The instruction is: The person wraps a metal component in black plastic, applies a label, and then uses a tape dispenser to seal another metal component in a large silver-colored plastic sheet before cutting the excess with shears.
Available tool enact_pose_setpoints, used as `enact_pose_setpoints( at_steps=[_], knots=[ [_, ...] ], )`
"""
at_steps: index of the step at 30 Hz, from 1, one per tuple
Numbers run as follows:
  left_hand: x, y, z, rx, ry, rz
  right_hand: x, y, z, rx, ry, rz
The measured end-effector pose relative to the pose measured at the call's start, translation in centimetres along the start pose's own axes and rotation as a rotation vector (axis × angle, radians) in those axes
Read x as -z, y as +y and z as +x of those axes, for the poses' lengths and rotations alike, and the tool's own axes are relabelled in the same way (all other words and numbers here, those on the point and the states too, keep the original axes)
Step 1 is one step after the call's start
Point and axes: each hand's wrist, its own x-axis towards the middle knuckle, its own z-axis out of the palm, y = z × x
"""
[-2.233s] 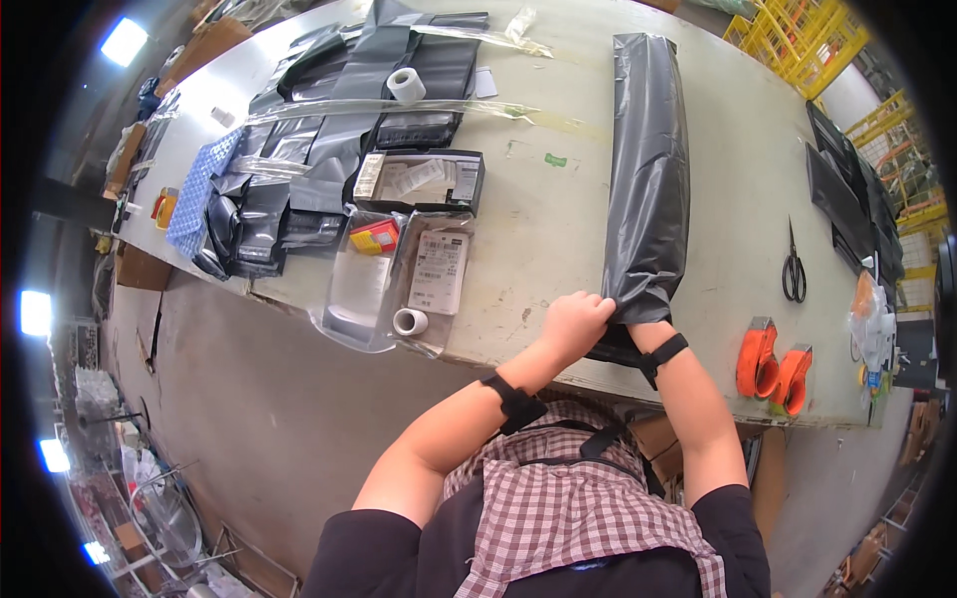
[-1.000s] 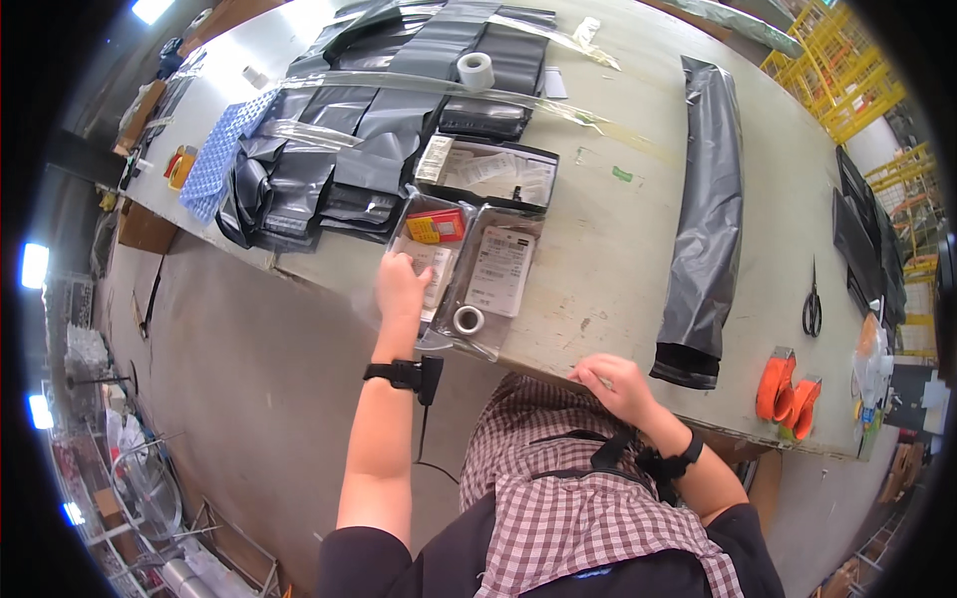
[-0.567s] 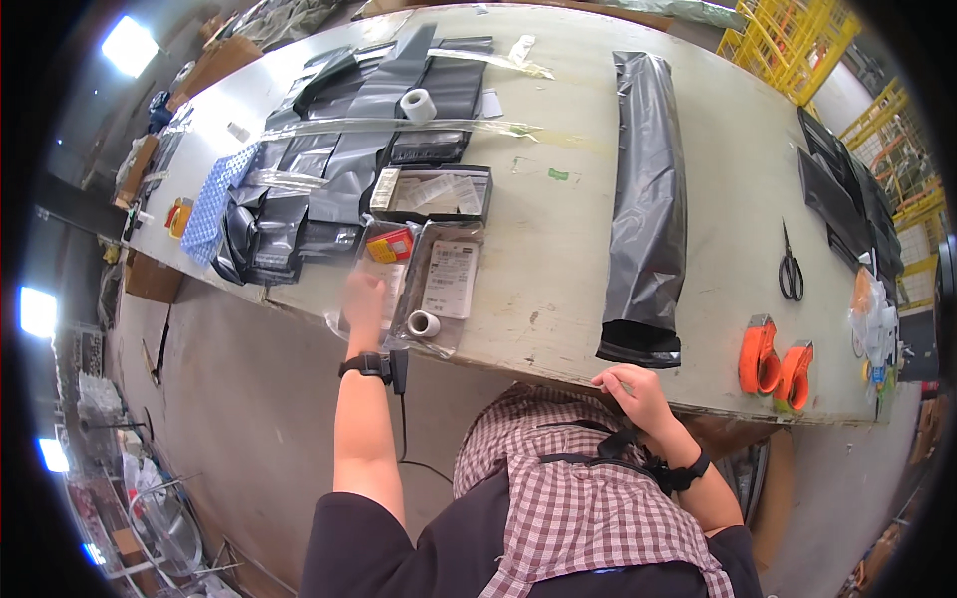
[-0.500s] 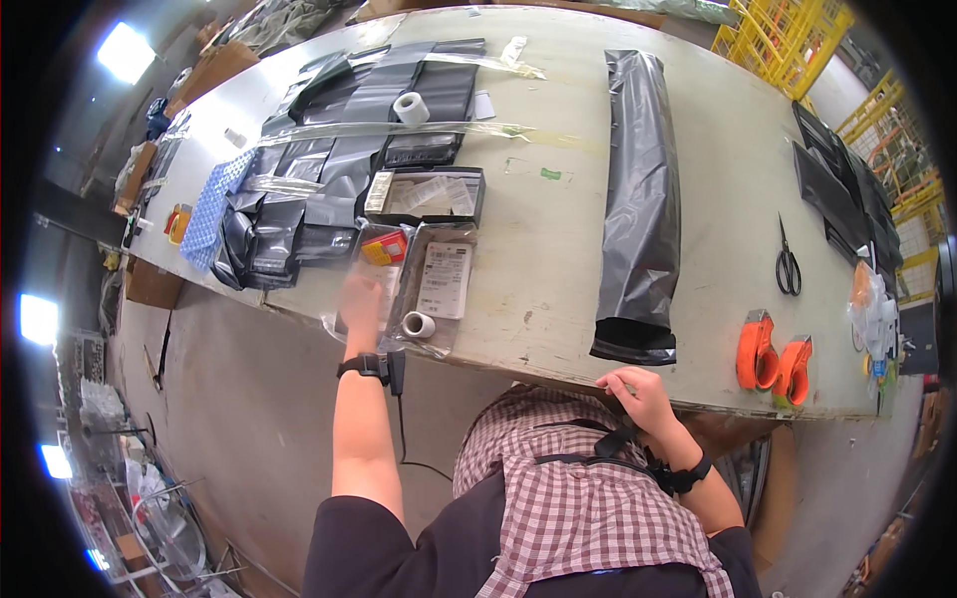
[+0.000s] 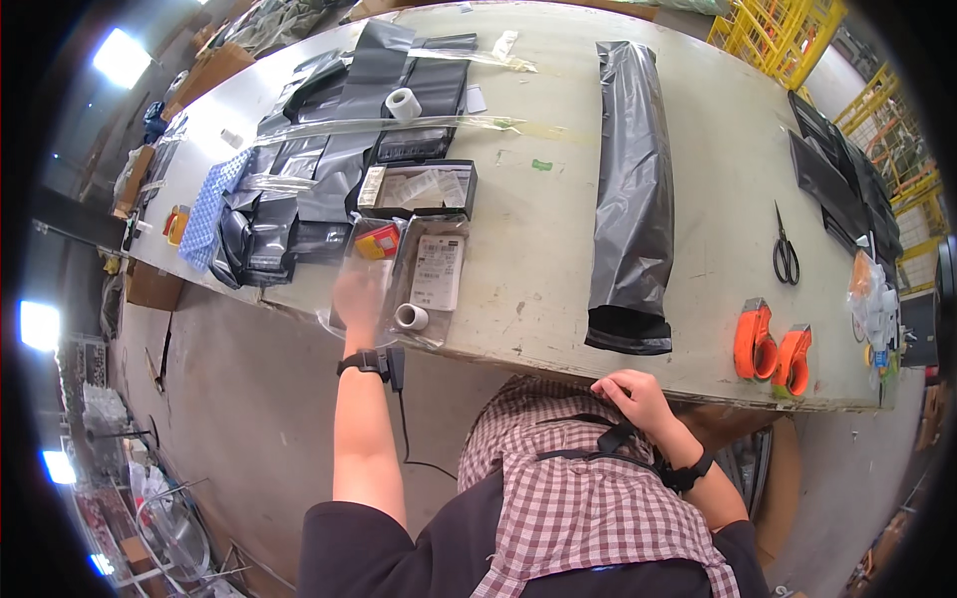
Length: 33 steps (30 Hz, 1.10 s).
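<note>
Since the earliest view, both hands have moved off the lower end of the long dark-grey package (image 5: 633,189): the left hand (image 5: 357,299) is now working well to its left, and the right hand (image 5: 638,396) is hanging back by the edge of the table (image 5: 538,234). The package is lying lengthwise on the table, its dark mouth facing the person. The left arm is stretching almost straight forward, its wrist, wearing a black band (image 5: 363,363), reaching over the table's edge. The right arm is bending sharply at the elbow, its forearm slanting inward beside the checked apron (image 5: 588,493). The left hand is hovering over or dipping into a clear tray (image 5: 349,261); it is blurring, so I cannot tell whether its fingers are grasping anything. The right hand's fingers are curling loosely, and whether they are holding something small I cannot tell. A red-and-yellow packet (image 5: 377,241) is lying just beyond the left hand, and a small white roll (image 5: 411,316) is resting to its right.
</note>
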Motion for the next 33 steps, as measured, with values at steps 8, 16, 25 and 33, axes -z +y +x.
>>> enact_pose_setpoints(
  at_steps=[8,16,25,33],
  knots=[
    [0.4,-0.7,0.7,0.126,0.042,-0.169,0.4,0.0,0.2,0.052,-0.016,-0.041],
    [-2.0,-6.7,0.9,-0.037,-0.092,-0.165,0.0,-1.0,1.0,0.053,-0.050,-0.025],
    [2.2,-3.9,1.3,0.003,-0.261,-0.137,-0.5,-2.0,2.7,0.156,-0.131,-0.070],
    [11.8,14.3,-4.9,0.184,-0.695,-1.319,-1.9,-8.5,7.7,-0.011,-0.221,0.430]
  ],
)
